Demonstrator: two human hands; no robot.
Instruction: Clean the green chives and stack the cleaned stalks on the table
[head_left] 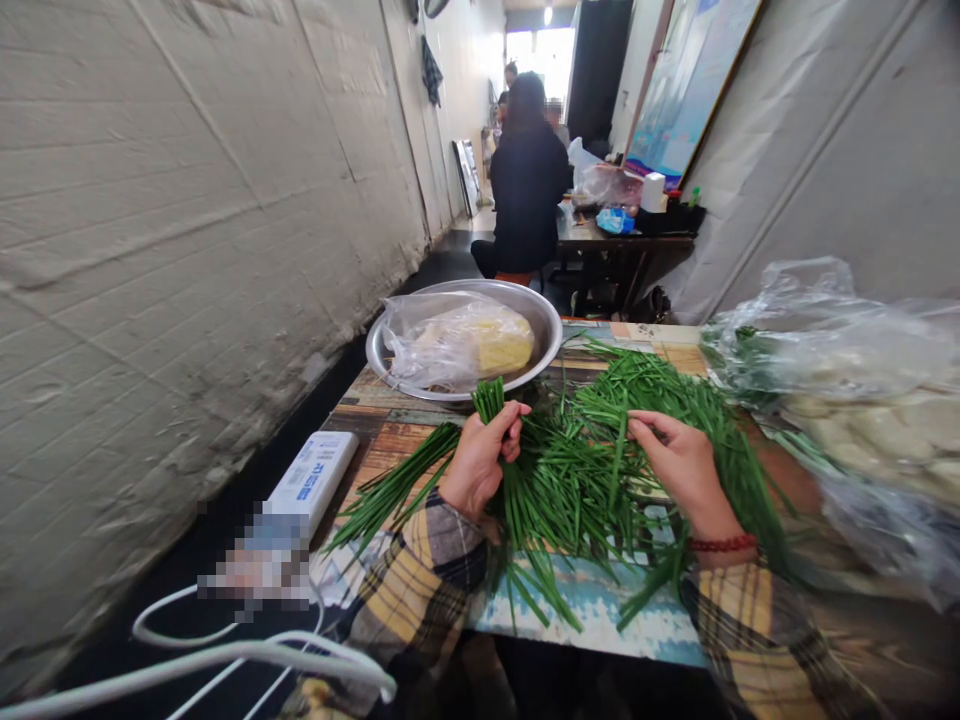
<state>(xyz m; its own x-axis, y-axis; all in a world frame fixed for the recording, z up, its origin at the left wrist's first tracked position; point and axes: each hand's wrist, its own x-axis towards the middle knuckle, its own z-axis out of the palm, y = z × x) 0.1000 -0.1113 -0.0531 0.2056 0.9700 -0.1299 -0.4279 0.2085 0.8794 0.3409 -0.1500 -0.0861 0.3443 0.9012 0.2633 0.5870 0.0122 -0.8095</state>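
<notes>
My left hand (484, 452) is closed around a bunch of green garlic chives (489, 398), whose cut ends stick up above the fist. My right hand (679, 465), with a red bracelet (721, 544) at the wrist, pinches a chive blade (620, 450) between thumb and fingertips. Between and beyond both hands spreads a loose heap of chives (570, 490). A smaller bundle (401, 480) lies left of my left hand, partly behind the forearm. Some leaves hang over the near table edge.
A steel basin (551, 345) holding a clear bag (457, 335) of pale and yellow food stands behind the heap. At right lie plastic bags (847, 340) with pale rounds. A white box (319, 475) and white cables (247, 655) are at left. A person (529, 180) sits beyond.
</notes>
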